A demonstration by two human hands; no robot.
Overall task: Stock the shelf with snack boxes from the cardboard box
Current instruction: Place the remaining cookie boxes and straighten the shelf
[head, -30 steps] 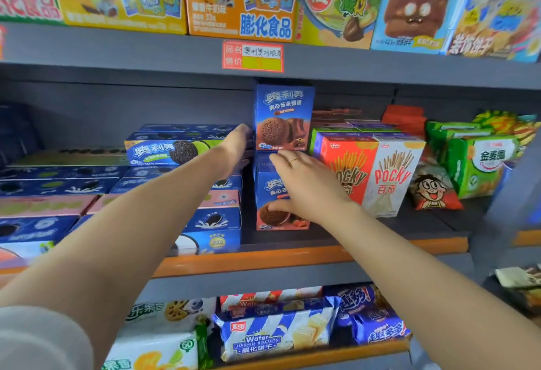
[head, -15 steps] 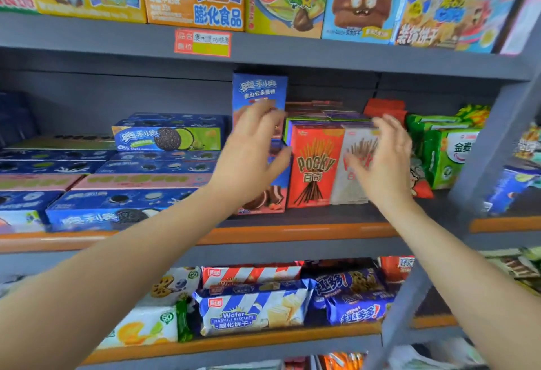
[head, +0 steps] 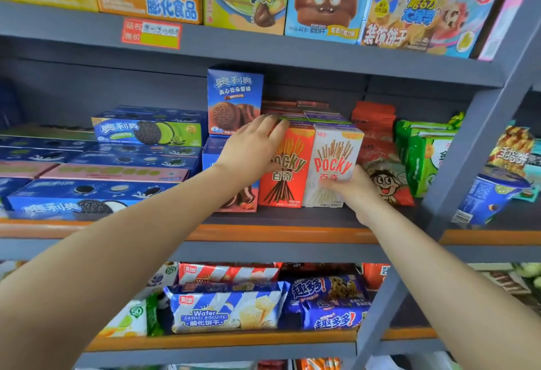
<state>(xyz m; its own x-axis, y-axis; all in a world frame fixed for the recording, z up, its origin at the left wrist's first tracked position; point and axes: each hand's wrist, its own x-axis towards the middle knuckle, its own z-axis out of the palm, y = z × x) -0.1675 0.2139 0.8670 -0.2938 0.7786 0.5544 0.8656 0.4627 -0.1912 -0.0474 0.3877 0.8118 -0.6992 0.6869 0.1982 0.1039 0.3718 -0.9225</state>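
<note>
A grey shelf [head: 292, 217] with an orange front lip carries flat blue cookie boxes [head: 96, 170] stacked at left and green snack bags [head: 421, 150] at right. At its middle, two upright blue cookie boxes [head: 234, 97] stand one on the other beside a red Pocky box [head: 288, 176] and a white Pocky box [head: 333, 159]. The left hand [head: 251, 147] lies with straight fingers over the red box's top edge; the right hand [head: 351, 185] grips the white box's lower right side
</note>
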